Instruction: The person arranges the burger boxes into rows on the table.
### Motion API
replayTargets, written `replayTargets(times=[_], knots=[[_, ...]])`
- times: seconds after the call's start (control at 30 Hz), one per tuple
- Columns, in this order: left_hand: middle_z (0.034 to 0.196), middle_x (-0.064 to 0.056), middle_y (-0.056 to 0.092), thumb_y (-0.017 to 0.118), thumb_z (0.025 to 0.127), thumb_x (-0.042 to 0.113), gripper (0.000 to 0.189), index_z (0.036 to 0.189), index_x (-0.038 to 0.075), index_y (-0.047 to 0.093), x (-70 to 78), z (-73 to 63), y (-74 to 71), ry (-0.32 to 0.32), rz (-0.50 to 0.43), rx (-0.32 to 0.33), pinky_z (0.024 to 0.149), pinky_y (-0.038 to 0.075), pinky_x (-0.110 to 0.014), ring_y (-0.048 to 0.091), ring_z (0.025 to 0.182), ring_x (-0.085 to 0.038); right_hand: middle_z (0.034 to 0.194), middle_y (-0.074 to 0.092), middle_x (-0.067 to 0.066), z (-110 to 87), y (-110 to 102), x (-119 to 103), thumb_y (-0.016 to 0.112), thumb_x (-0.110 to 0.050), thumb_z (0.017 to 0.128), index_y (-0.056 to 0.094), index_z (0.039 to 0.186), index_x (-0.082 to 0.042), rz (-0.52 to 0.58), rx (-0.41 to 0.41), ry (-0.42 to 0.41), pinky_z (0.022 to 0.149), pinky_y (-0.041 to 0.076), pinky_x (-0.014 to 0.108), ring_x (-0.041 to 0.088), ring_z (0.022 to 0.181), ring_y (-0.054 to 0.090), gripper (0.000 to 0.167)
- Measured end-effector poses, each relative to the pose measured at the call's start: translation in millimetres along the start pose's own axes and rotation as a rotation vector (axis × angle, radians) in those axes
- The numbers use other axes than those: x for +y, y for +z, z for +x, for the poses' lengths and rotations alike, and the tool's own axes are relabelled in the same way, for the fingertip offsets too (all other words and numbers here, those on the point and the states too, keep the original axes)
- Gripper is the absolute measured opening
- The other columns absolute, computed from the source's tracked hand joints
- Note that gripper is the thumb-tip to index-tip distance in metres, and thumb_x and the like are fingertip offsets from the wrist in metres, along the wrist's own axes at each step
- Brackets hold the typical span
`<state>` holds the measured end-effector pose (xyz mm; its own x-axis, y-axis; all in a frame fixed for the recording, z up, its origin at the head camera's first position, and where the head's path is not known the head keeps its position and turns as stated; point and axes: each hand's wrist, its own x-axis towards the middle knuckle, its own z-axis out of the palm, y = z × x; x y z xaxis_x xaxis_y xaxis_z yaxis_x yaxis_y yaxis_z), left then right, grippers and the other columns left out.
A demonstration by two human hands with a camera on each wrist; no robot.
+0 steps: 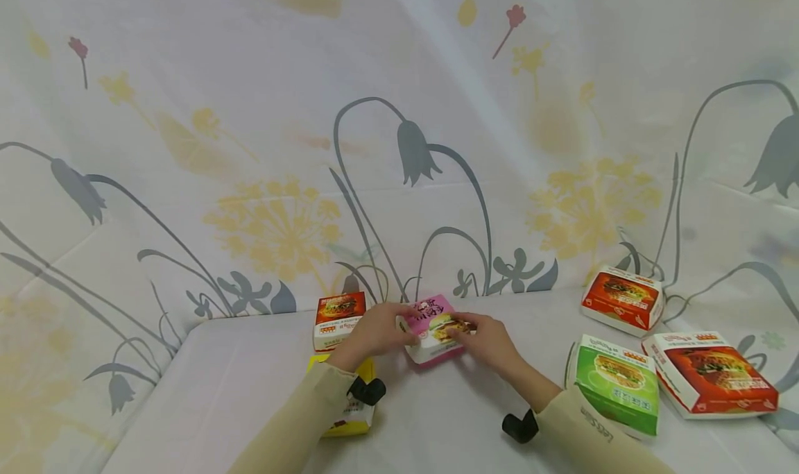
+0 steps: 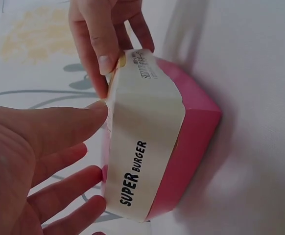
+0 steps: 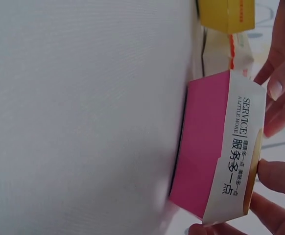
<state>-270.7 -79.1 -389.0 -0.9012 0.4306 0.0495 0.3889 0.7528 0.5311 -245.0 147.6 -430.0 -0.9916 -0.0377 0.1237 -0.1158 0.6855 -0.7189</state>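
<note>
While the left hand and right hand each pinch an edge between thumb and fingers, the pink burger box is mid-table, white sides above a deep pink base, its lid picturing a burger, one side reading "SUPER BURGER". It looks closed, contents hidden. At eight o'clock of it lies a yellow box, at nine a red box; around three, a closed green box and two closed red-and-white boxes.
</note>
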Motion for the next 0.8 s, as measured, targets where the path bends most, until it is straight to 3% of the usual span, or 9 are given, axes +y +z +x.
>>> replayTargets(times=[0.17, 0.4, 0.63, 0.8], knots=[[0.125, -0.003, 0.066, 0.082, 0.081, 0.033, 0.052, 0.129, 0.017, 0.068, -1.8, 1.9, 0.3, -0.014, 0.001, -0.006, 0.093, 0.049, -0.044, 0.058, 0.109, -0.024, 0.121, 0.067, 0.016, -3.1, -1, -1, 0.073, -0.027, 0.091, 0.067, 0.132, -0.014, -0.004, -0.011, 0.0, 0.094, 0.046, 0.056, 0.035, 0.109, 0.06, 0.043], [0.13, -0.005, 0.064, 0.082, 0.081, 0.029, 0.051, 0.129, 0.017, 0.068, -1.7, 3.9, 0.1, -0.017, -0.031, -0.017, 0.099, 0.046, -0.047, 0.056, 0.117, -0.027, 0.138, 0.058, 0.018, -3.2, 2, 6, 0.075, -0.025, 0.089, 0.064, 0.135, -0.013, 0.057, -0.035, -0.048, 0.106, 0.034, 0.063, 0.044, 0.131, 0.047, 0.049], [0.132, -0.006, 0.062, 0.084, 0.08, 0.025, 0.05, 0.127, 0.02, 0.068, -3.0, 8.5, -1.8, -0.036, -0.063, -0.03, 0.1, 0.045, -0.048, 0.055, 0.117, -0.028, 0.138, 0.058, 0.019, -0.8, 4, 7, 0.076, -0.02, 0.088, 0.063, 0.135, -0.011, 0.086, -0.03, -0.104, 0.106, 0.035, 0.061, 0.043, 0.13, 0.048, 0.05], [0.138, -0.007, 0.058, 0.085, 0.079, 0.021, 0.048, 0.124, 0.019, 0.069, -5.6, 12.5, -3.2, -0.011, -0.065, -0.026, 0.104, 0.042, -0.051, 0.052, 0.125, -0.031, 0.134, 0.06, 0.019, 1.7, 5, 4, 0.076, -0.021, 0.088, 0.064, 0.133, -0.01, 0.095, -0.019, -0.109, 0.103, 0.038, 0.061, 0.042, 0.123, 0.054, 0.048]])
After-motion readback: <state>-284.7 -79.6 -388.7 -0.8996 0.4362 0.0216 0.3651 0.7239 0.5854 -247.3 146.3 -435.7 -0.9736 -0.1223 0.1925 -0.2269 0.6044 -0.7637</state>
